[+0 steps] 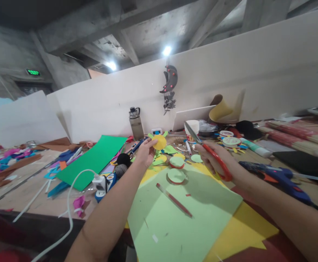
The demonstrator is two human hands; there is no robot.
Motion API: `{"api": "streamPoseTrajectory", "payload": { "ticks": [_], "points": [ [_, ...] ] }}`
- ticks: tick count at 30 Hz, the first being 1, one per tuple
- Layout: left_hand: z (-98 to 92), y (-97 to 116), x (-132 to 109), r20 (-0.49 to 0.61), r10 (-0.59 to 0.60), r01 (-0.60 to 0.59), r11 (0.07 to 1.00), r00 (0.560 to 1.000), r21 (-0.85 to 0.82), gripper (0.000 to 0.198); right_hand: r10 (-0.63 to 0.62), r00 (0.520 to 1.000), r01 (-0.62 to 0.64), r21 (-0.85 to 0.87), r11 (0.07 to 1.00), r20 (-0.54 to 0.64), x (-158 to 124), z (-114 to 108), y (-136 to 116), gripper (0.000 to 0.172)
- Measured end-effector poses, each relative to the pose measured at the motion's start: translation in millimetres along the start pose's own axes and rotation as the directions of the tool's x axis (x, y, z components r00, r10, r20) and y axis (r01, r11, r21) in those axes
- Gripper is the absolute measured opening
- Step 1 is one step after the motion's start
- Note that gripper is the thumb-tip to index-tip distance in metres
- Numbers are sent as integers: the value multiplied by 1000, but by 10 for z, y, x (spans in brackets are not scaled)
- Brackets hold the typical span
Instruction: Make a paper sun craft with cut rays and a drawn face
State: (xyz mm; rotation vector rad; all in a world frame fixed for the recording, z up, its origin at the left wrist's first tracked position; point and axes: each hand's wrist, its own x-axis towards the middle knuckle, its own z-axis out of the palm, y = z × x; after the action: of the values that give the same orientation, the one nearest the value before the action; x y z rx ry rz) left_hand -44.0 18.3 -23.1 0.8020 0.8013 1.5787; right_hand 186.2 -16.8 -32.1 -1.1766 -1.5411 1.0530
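The fingers of the left hand (146, 151) pinched a flat, round, yellow craft piece (159, 143) by its edge, up above the mess. The fingers of the right hand (221, 160) were wrapped around a pair of metal scissors with red handles (216, 158), and the blades pointed up and away from them. A hard squeeze by the left fingers could have bent the yellow piece, because it looked thin. If the right fingers had swung the scissors left, the point could have nicked the piece or poked the other hand. The slim red pencil (174, 201), below and between the two sets of fingers, could have rolled if an arm bumped it. It lay on a smooth, flat, pale green sheet (159, 218), which looked like paper or thin foam. Just above the pencil, between the hands, sat a round pale green disc (176, 175) with a red edge. Left of the left fingers, a fuzzy black ball (123, 160) rested near a shiny, stiff, bright green sheet (96, 160) on the tabletop (56, 202).
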Motion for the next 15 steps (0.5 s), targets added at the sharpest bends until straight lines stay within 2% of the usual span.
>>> {"api": "streamPoseTrajectory", "payload": {
  "ticks": [3, 6, 10, 15],
  "points": [
    [-18, -23, -1, -75, -4, 5, 1000, 997, 17, 22, -90, 996, 92, 96, 991, -19, 32, -9, 70, 35],
    [-53, -52, 13, -106, -6, 11, 999, 994, 48, 22, -144, 989, 145, 99, 985, -8, 59, -12, 154, 32],
    [-93, -78, 56, -109, 4, 4, 997, 994, 72, 20, -129, 991, 130, 80, 988, -17, 75, -2, 200, 31],
    [-94, -79, 81, -79, 15, -11, 998, 997, 55, 18, -105, 994, 108, 98, 989, -37, 40, 22, 113, 34]
  ]
}}
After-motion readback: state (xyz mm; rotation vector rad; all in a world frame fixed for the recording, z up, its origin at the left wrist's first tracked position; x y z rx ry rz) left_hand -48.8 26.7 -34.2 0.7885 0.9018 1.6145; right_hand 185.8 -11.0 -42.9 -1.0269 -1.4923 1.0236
